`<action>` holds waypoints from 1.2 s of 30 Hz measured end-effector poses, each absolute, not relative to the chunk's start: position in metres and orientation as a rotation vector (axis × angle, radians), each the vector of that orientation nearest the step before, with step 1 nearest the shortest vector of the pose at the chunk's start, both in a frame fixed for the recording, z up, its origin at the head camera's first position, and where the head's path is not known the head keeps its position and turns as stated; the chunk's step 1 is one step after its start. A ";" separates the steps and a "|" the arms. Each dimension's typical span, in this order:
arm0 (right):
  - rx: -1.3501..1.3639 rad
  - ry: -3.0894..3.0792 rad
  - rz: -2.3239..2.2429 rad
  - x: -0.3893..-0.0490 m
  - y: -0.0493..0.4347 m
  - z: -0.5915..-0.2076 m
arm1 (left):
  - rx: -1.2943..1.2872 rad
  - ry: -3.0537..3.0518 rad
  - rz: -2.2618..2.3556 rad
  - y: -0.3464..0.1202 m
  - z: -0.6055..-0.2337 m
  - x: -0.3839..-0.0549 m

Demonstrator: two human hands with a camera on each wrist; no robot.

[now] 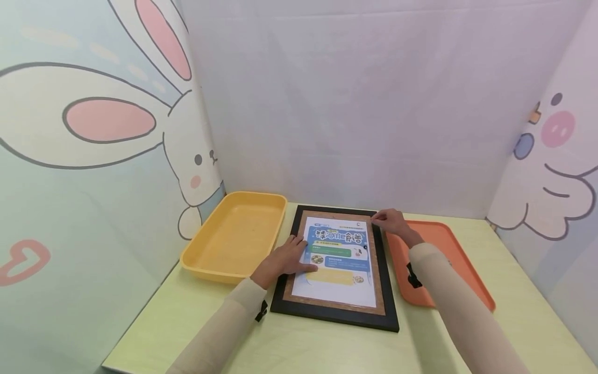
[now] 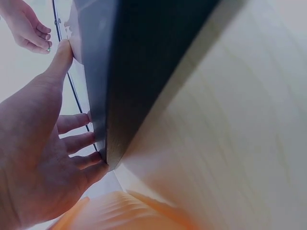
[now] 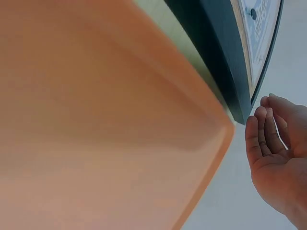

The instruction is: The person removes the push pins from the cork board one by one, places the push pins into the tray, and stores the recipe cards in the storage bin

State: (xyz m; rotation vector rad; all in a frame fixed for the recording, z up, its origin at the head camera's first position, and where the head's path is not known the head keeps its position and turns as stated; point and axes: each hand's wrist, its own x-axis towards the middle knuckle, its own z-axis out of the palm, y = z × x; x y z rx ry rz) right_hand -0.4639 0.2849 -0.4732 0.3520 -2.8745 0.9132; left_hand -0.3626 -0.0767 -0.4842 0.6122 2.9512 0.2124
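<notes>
A black-framed cork board point(image 1: 334, 323) lies on the table with a printed paper sheet point(image 1: 334, 291) on it. The sheet has a blue, green and yellow layout with large Chinese characters. My left hand point(image 1: 285, 258) rests spread on the board's left side, thumb and fingers over the sheet's edge. My right hand point(image 1: 391, 221) is at the board's upper right corner, thumb and fingertips brought together near the sheet's corner. A tiny green pin point(image 2: 49, 49) shows at its fingertips. Another pin point(image 3: 253, 14), dark and round-headed, sits at the sheet's right edge.
To the left of the board stands a yellow tray point(image 1: 238, 193). An orange tray point(image 1: 467, 270) lies close along the right side, under the right forearm. A pale curtain point(image 1: 355, 104) hangs behind the table, with cartoon-printed panels on both sides.
</notes>
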 end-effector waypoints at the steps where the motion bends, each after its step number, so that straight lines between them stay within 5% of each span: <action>1: 0.362 -2.871 0.905 -0.464 0.288 -0.473 | 0.617 2.952 0.204 -0.077 -0.485 -0.363; 36: 0.229 -2.941 0.819 -0.452 0.331 -0.484 | 0.631 2.965 0.180 -0.078 -0.486 -0.364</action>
